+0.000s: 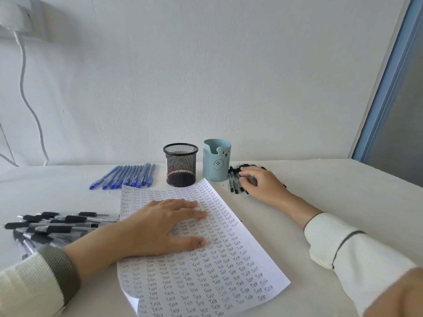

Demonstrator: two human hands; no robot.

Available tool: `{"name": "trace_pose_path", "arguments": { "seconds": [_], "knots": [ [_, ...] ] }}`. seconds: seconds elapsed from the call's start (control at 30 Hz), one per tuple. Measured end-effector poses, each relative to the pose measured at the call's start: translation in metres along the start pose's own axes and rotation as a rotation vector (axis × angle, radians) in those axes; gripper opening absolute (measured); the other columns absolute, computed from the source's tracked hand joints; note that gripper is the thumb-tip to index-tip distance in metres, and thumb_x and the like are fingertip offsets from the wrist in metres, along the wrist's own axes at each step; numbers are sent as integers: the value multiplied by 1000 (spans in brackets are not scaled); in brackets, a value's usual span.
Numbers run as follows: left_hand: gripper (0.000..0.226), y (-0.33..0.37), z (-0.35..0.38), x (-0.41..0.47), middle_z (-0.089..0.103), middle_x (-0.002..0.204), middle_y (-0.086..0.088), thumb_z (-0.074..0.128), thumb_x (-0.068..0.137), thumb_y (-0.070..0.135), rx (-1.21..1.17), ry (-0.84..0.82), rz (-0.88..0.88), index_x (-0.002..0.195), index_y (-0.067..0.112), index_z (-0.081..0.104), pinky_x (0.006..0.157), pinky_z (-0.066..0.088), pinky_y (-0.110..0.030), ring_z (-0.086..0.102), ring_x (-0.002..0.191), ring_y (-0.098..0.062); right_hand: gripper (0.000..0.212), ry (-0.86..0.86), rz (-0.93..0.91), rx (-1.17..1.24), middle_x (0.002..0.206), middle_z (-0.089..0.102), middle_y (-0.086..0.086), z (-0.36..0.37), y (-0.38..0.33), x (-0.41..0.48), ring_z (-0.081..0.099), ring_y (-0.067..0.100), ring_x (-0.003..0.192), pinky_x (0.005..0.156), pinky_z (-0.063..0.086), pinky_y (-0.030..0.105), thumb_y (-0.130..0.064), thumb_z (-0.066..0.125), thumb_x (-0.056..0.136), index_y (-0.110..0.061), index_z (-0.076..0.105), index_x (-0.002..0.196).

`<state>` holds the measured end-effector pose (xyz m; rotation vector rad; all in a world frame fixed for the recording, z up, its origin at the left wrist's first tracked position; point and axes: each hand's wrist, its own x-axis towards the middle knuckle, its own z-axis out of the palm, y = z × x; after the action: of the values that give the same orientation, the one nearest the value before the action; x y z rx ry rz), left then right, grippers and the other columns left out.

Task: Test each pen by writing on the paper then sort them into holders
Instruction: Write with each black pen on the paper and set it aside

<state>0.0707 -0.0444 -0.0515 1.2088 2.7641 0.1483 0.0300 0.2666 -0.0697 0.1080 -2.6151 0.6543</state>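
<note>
while the left hand point(160, 225) lies flat on the paper point(229, 271), with its fingers straight and spread and holding nothing, the right hand point(263, 181) reaches out to a heap of black pens point(234, 183) on the far right part of the table point(343, 197). its fingers bend down over the heap and touch the pens. they hide what is under them, so i cannot tell if the hand has hold of a pen or just rests there.

the paper lies a bit slanted in front of the person. it is full of rows of the little word "test", written again and again. its near left corner curls up.

two holders stand side by side at the far edge of the paper. the black mesh holder point(180, 164) is on the left. the light blue bear holder point(216, 161) is on the right, just beside the heap of black pens.

a neat row of blue pens point(128, 177) lies left of the mesh holder. more pens with black grips point(52, 225) lie in a loose pile at the near left, close to the left wrist.

both arms wear pale sleeves, and the left cuff point(61, 271) has a dark green band. a white cable point(23, 88) hangs down the wall at the far left.
</note>
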Motion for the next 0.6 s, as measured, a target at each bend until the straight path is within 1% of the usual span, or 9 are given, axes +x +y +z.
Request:
{"name": "trace_pose_path", "arguments": {
  "seconds": [0.07,0.1,0.2,0.27,0.37,0.43,0.5,0.53,0.6],
  "knots": [
    [79,-1,1,0,9,156,34,24,70,92,-2,3,1,143,65,16,119,7,-33,11,143,4,35,-17,2,-34,141,56,-5,-1,-1,-3,49,8,130,114,29,28,-33,60,95,-16,67,125],
    [79,-1,1,1,9,156,33,24,70,93,2,6,4,143,65,16,119,7,-33,11,144,4,34,16,-12,-23,140,57,-5,-2,-4,-6,47,7,132,116,30,32,-33,60,95,-17,68,123],
    [79,-2,1,2,12,156,32,24,71,93,4,13,17,144,63,18,120,9,-34,13,144,3,21,100,-91,130,118,69,-10,-3,-27,-20,60,5,113,102,44,33,-24,62,93,-19,74,109],
    [77,0,-1,-1,17,155,31,26,74,90,13,30,32,145,59,23,120,15,-34,20,143,3,18,5,-182,198,110,68,-16,0,-46,-30,60,-1,106,97,47,28,-26,62,92,-23,74,105],
    [68,-7,-8,1,37,147,27,25,81,82,-7,156,17,141,52,37,114,32,-34,41,131,1,30,-246,-278,217,127,60,-21,4,-62,-43,49,-8,122,106,35,18,-37,63,93,-34,64,123],
    [44,-26,-18,2,56,131,24,38,92,65,-70,320,-17,129,47,54,102,43,-28,55,114,1,37,-296,-352,137,132,58,-22,8,-62,-45,47,-9,124,109,34,19,-47,62,91,-37,62,126],
    [15,-55,-31,-1,68,100,24,60,95,33,-178,455,-34,105,43,65,85,47,-16,62,89,7,34,-310,-371,99,129,58,-23,9,-58,-45,49,-10,123,110,36,23,-50,62,88,-40,67,121],
    [19,-71,-38,-6,70,85,24,66,92,20,-229,476,-65,93,39,67,78,46,-11,63,81,8,30,-336,-349,108,128,57,-26,10,-57,-44,47,-11,124,111,35,25,-48,64,89,-42,68,118],
    [18,-99,-52,-19,72,78,19,75,86,16,-280,415,-178,81,34,72,75,47,-14,66,79,4,26,-380,-323,127,127,53,-32,9,-54,-42,44,-15,125,113,33,24,-44,66,89,-48,67,115]
  ]
}}
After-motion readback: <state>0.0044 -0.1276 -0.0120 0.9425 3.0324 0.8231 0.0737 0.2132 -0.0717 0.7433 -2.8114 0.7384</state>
